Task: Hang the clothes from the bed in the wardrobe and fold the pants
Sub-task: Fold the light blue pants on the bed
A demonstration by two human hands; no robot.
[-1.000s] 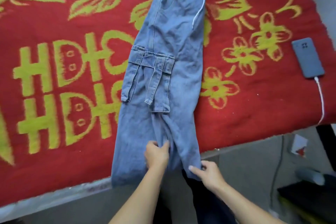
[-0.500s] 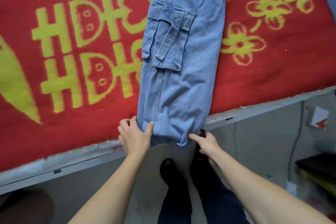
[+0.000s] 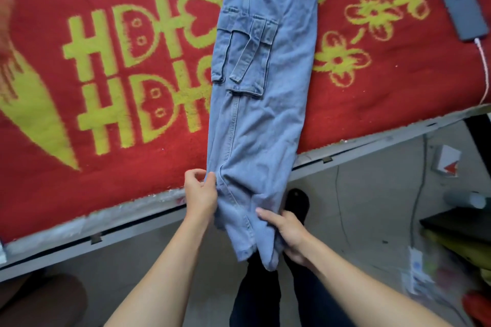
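Light blue cargo jeans (image 3: 261, 103) lie lengthwise on the red bed cover (image 3: 106, 162), folded leg on leg, with a flap pocket facing up. Their hem end hangs past the bed's front edge toward me. My left hand (image 3: 200, 195) pinches the left edge of the legs near the hem. My right hand (image 3: 288, 236) grips the hem end from the right side, thumb on top of the fabric. The waistband is out of view at the top.
A grey phone (image 3: 463, 12) with a white charging cable (image 3: 485, 69) lies on the cover at the far right. The metal bed rail (image 3: 148, 223) runs across in front of me. On the floor are my dark shoes (image 3: 297, 202), a small white box (image 3: 447, 160) and dark clutter at the right.
The hem end has been drawn off the bed edge toward me and now hangs over the rail. Both hands moved from flat at the hem to gripping its sides.
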